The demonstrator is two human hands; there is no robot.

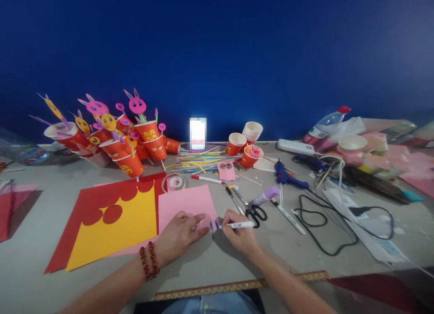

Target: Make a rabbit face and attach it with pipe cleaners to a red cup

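A white acrylic marker (pixel 241 225) is gripped in my right hand (pixel 239 237), its tip at the lower right corner of a pink paper sheet (pixel 186 201). Blue marks (pixel 214 225) show on the paper there. My left hand (pixel 185 232) lies on the same sheet with its fingers spread, pressing it against the table. To the left, a yellow sheet (pixel 132 219) with scalloped cut-outs overlaps a red sheet (pixel 73 223). Black-handled scissors (pixel 257 214) and a purple glue stick (pixel 266 195) lie just beyond my right hand.
Red paper cups (pixel 129 165) with paper rabbit faces crowd the back left. A lit phone (pixel 198 133) stands by the blue wall, behind coloured sticks (pixel 200 162). On the right are a blue glue gun (pixel 288 176), its black cord (pixel 334 253), a power strip (pixel 359 228) and a bottle (pixel 325 124).
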